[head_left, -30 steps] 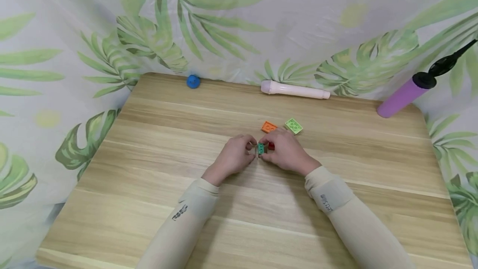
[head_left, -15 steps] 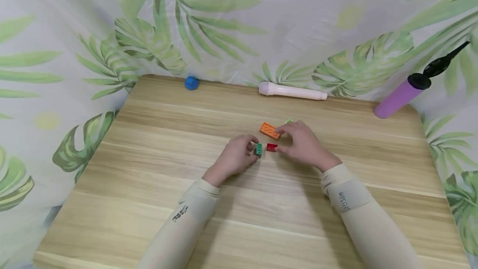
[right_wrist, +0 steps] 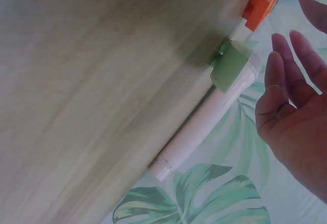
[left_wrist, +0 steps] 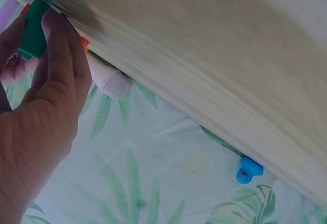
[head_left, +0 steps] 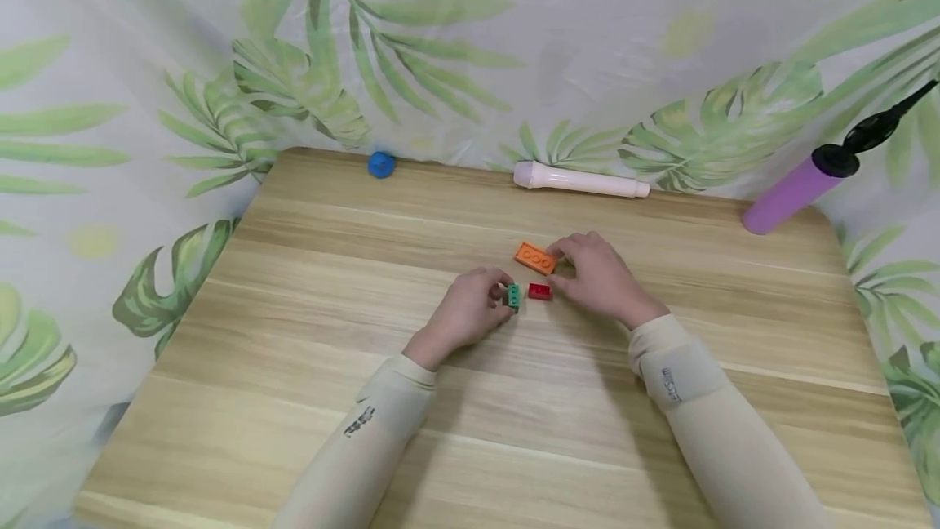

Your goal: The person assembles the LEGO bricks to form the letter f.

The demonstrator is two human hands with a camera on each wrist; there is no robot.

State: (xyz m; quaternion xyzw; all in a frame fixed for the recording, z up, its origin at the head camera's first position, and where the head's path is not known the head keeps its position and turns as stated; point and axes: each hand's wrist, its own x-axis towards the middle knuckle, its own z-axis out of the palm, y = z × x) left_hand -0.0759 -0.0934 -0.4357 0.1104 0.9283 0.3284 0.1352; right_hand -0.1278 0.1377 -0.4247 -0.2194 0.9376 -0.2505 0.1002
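Observation:
My left hand (head_left: 470, 306) pinches a green toy brick (head_left: 513, 297) between thumb and fingers, its studs facing up in the head view. The same green brick (left_wrist: 33, 30) fills the grip in the left wrist view. Just right of it lies a small red brick (head_left: 539, 291). An orange brick (head_left: 535, 258) rests underside up behind the red one. My right hand (head_left: 598, 277) hovers with fingers spread beside these two, nothing between its fingers. A light green brick (right_wrist: 232, 67) shows in the right wrist view; the right hand hides it from the head camera.
Along the back edge of the wooden table (head_left: 294, 333) lie a blue knob-like toy (head_left: 380, 164) and a pale pink toy microphone (head_left: 582, 180). A purple pump (head_left: 789, 194) with a black end stands at the back right, before a leaf-patterned cloth (head_left: 470, 47).
My right hand has left the green brick and moved right, then slightly back off the red brick, uncovering it. My left hand keeps its grip on the green brick.

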